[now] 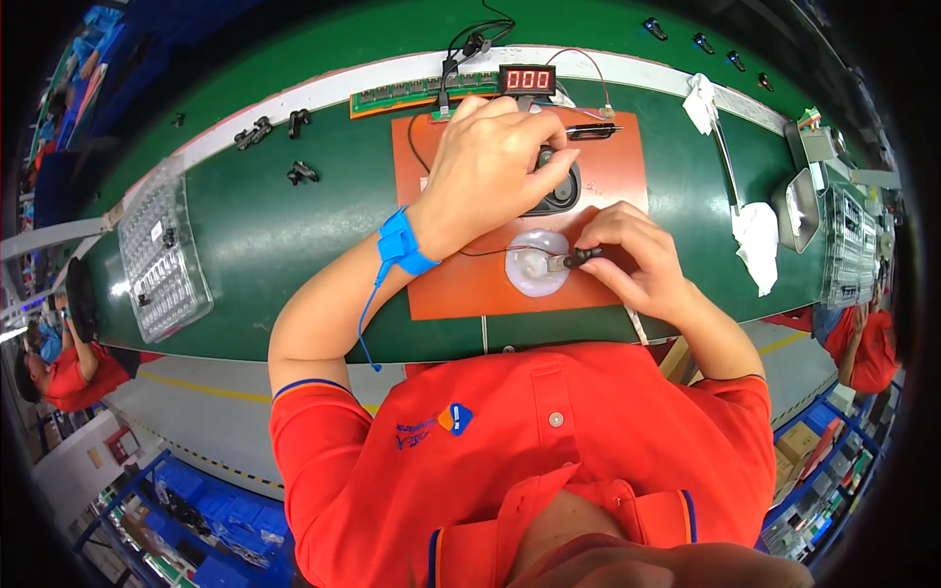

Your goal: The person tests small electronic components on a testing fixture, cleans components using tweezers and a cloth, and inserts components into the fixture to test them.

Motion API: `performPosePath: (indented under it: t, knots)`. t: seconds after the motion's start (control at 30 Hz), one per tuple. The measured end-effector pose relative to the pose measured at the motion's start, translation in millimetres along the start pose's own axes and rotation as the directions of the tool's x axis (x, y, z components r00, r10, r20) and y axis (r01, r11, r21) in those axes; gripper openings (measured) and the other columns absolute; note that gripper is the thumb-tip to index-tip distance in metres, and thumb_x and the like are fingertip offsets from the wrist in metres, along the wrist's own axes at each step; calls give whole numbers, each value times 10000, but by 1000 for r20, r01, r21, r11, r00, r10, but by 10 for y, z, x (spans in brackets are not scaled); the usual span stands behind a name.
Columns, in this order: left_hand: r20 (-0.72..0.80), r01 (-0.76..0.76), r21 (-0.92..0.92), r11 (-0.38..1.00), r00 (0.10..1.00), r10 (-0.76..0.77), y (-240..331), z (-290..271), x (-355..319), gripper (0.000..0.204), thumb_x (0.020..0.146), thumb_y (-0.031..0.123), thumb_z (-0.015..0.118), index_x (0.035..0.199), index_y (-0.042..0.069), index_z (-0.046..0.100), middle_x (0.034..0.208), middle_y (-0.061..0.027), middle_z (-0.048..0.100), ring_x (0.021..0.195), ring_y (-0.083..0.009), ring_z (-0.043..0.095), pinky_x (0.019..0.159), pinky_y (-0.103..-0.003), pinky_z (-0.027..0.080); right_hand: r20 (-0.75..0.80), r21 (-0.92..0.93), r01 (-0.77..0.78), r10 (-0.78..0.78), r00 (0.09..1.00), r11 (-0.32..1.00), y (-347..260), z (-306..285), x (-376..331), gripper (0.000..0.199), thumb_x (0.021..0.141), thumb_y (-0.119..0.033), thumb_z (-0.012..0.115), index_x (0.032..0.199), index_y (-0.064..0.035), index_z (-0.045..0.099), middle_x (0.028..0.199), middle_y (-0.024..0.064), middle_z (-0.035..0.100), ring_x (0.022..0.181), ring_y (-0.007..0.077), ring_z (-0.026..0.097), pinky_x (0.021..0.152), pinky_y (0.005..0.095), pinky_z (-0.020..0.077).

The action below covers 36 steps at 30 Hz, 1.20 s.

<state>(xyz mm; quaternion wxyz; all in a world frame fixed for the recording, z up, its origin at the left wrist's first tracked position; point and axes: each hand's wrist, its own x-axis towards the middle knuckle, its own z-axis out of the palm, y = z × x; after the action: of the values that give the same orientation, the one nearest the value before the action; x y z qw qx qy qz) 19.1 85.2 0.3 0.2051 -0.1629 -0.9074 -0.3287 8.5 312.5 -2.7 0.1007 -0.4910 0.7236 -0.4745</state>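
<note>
My left hand (pixel 498 162), wearing a blue wrist strap (pixel 404 243), reaches over a black oval case (pixel 561 196) with round recesses. Its fingers are curled with the thumb near the index finger; what lies between them is mostly hidden. My right hand (pixel 642 260) pinches a small black knobbed piece (pixel 585 257) between thumb and fingers. A greyish flat end (pixel 557 263) shows beside this piece, over a whitish translucent round pad (pixel 534 279). A thin dark wire runs toward the pad from under my left wrist. Both hands are above an orange-brown mat (pixel 446 289).
A green circuit strip (pixel 421 93) and a red digital display (pixel 527 80) stand behind the mat, near a black pen (pixel 593 130). Clear plastic trays (pixel 167 260) lie at far left and right. Small black parts (pixel 302 173) and white cloths (pixel 757 245) lie about. Other people sit at both sides.
</note>
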Motion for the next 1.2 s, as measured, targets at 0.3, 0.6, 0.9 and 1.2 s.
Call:
performPosePath:
  t: [0.3, 0.6, 0.9, 1.2]
  knots:
    - [-43, 16, -37, 999, 999, -17, 23, 75, -42, 120, 796, 208, 702, 756, 104, 656, 600, -15, 579, 632, -191, 562, 699, -349, 378, 31, -399, 268, -279, 960, 877, -46, 78, -64, 278, 690, -41, 775, 925, -32, 628, 886, 83, 650, 791, 270, 620, 701, 365, 478]
    - [196, 332, -322, 887, 940, -280, 33, -75, 57, 140, 830, 216, 677, 769, 91, 664, 591, -45, 576, 596, -210, 574, 712, -358, 400, -168, -180, 58, -89, 982, 982, 223, -224, 213, 163, 797, -17, 695, 938, -5, 614, 900, 97, 655, 798, 216, 618, 730, 326, 479]
    - [1, -84, -66, 994, 996, 84, 71, -120, 40, 151, 838, 198, 659, 799, 52, 654, 574, -96, 603, 496, -274, 593, 487, -346, 446, -545, -617, -388, -17, 838, 685, 1367, -815, 1095, 229, 838, -178, 713, 1015, -50, 643, 890, 72, 667, 827, 222, 634, 749, 323, 495]
    - [-384, 520, 276, 808, 830, -403, -764, -1634, -88, 200, 807, 158, 700, 984, 66, 684, 772, -91, 692, 630, -242, 647, 597, -338, 503, -181, -430, 82, -174, 968, 899, 376, -295, 699, 314, 771, -174, 757, 1021, -25, 638, 1000, 129, 644, 927, 307, 608, 830, 369, 474]
